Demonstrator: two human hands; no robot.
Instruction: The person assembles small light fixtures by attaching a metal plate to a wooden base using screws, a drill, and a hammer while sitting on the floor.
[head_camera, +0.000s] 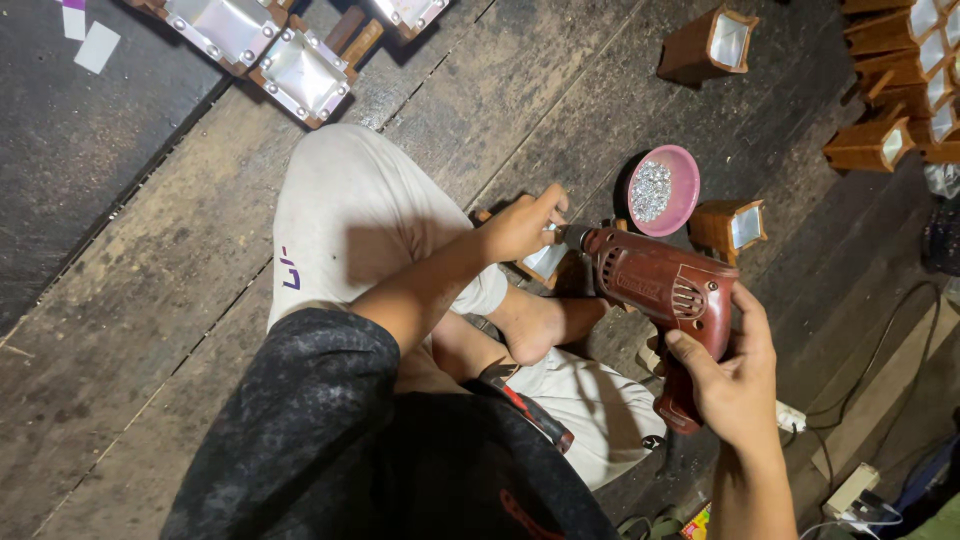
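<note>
Fingers of the right hand (735, 385) are clenched around the pistol grip of a dark red electric drill (660, 290), the thumb lying along the rear of its body. Its chuck points leftward, straight toward the left hand (520, 228). That hand's fingers are pinched together at the tip of the chuck, gripping something small there; what it is cannot be told. Just beneath those fingers sits a small wooden box (543, 262) with a shiny white lining, partly hidden by the hand and resting beside the person's bare foot (535, 325). Beyond the drill's nose, near the left fingers, stands a pink bowl (664, 190) holding small silvery pieces, and just right of it a second lined wooden box (730, 228). More such boxes lie farther off: one (708, 45) above the bowl, a stack (900, 70) at the upper right, and two wider ones (265, 50) well away at the upper left. Everything rests on a worn plank floor (150, 300). A cable (880, 350) trails behind the right hand.
</note>
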